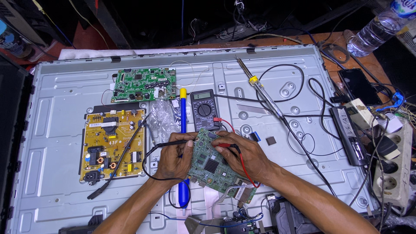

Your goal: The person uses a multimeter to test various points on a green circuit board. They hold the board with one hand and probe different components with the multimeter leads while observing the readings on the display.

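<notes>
A small green circuit board point(212, 167) lies tilted on the grey metal back panel point(60, 86) of a flat screen. My left hand point(173, 158) grips the black test probe point(171, 142) and presses its tip to the board's left edge. My right hand point(242, 156) grips the red test probe point(226, 145) and rests on the board's upper right part. Both probe leads run to a dark multimeter point(204, 109) lying just above the board.
A yellow power board point(113, 145) and a green main board point(144, 84) are mounted at left. A blue and yellow tool point(183, 130) lies beside the meter, a soldering iron point(260, 89) at upper right. A power strip point(396, 169), a phone point(359, 86) and a water bottle point(372, 30) sit at right.
</notes>
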